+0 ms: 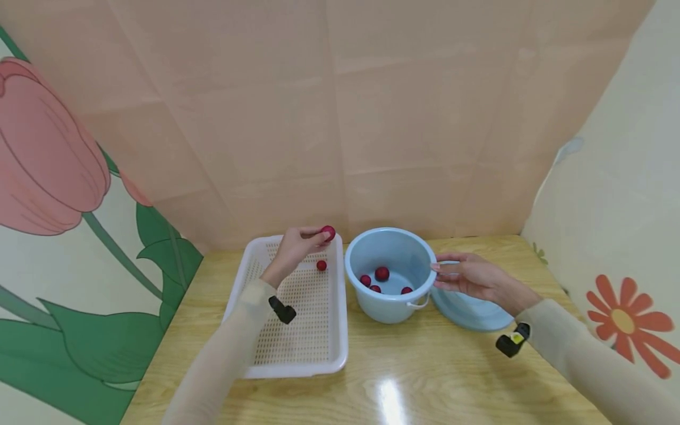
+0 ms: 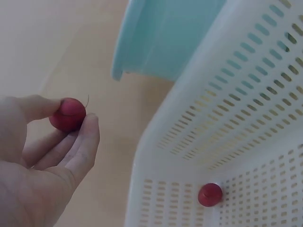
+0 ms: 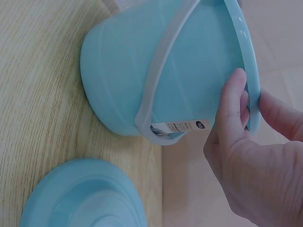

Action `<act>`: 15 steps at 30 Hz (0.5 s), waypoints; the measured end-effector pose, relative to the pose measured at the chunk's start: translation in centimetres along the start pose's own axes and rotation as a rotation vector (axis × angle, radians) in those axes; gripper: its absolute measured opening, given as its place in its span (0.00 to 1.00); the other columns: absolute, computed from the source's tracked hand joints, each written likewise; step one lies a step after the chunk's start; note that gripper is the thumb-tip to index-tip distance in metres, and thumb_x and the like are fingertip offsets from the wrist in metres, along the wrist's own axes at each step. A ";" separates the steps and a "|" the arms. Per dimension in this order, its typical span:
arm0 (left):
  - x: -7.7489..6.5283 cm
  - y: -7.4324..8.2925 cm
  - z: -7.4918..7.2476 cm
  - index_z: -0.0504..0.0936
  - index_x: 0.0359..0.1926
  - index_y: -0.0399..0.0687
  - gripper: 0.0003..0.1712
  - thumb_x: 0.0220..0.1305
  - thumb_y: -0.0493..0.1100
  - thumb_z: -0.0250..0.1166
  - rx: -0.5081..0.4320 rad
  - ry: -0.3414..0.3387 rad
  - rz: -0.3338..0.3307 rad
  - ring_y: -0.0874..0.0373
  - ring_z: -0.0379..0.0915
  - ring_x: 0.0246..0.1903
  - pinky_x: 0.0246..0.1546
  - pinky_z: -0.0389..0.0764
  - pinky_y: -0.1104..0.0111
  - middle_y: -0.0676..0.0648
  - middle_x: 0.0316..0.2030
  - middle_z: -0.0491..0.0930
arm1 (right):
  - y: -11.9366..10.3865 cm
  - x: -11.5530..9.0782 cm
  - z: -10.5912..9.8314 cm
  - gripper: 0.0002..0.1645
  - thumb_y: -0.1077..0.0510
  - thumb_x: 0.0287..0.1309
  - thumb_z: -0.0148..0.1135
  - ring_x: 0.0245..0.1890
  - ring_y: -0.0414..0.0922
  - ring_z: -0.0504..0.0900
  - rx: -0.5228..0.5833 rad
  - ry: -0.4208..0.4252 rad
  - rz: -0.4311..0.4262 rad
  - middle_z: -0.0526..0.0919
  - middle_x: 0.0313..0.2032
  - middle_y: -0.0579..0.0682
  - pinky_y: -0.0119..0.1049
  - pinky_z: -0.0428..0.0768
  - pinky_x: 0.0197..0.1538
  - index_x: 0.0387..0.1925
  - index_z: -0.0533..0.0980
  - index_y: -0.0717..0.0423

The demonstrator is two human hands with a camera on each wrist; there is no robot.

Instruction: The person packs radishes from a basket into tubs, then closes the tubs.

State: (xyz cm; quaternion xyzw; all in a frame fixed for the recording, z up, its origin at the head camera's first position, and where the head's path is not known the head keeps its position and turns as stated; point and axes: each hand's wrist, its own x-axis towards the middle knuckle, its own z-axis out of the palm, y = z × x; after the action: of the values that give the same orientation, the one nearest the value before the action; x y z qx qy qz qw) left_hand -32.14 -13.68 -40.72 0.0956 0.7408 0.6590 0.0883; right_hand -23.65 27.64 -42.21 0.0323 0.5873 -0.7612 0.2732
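Between thumb and fingers, my left hand (image 1: 298, 248) pinches a small round red radish (image 2: 69, 115) with a thin root tail. It is held above the far right corner of a white perforated basket (image 1: 344, 330). One more radish (image 2: 210, 194) lies inside that basket. To its right stands a light blue bucket (image 1: 385, 310) with several radishes (image 1: 382, 273) on its bottom. My right hand (image 1: 475, 277) grips the bucket's right rim, thumb on the inner side and fingers outside, as the right wrist view shows.
A round light blue lid (image 1: 467, 316) lies on the wooden table (image 1: 425, 378), right of the bucket and below my right forearm. The bucket's pale handle (image 3: 158, 71) hangs down its side. A covered wall (image 1: 340, 118) rises behind the table, with flower-printed panels at both sides.
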 end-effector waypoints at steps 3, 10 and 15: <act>0.0 0.6 0.3 0.85 0.60 0.35 0.23 0.69 0.43 0.72 0.001 -0.013 -0.005 0.53 0.91 0.48 0.52 0.89 0.64 0.34 0.56 0.87 | 0.0 0.0 0.1 0.23 0.66 0.75 0.58 0.44 0.43 0.90 0.001 -0.002 -0.002 0.89 0.44 0.50 0.39 0.89 0.55 0.67 0.64 0.62; -0.1 2.0 1.6 0.84 0.61 0.35 0.23 0.70 0.42 0.72 -0.017 -0.064 -0.008 0.43 0.87 0.55 0.62 0.84 0.52 0.34 0.55 0.87 | -0.1 0.0 0.1 0.19 0.67 0.74 0.59 0.43 0.44 0.90 0.007 0.001 -0.002 0.89 0.44 0.52 0.39 0.89 0.54 0.62 0.69 0.60; -0.2 3.0 2.8 0.84 0.60 0.35 0.22 0.70 0.42 0.71 -0.010 -0.100 -0.012 0.36 0.83 0.59 0.65 0.81 0.49 0.34 0.55 0.88 | -0.1 0.0 0.3 0.18 0.66 0.74 0.59 0.43 0.43 0.90 0.002 0.003 -0.003 0.90 0.44 0.51 0.39 0.89 0.54 0.61 0.70 0.59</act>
State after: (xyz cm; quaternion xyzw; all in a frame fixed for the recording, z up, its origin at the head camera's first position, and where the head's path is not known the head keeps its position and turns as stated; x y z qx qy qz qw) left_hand -31.16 -10.74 -38.06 0.1233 0.7327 0.6566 0.1297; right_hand -23.67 27.38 -42.04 0.0330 0.5870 -0.7622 0.2711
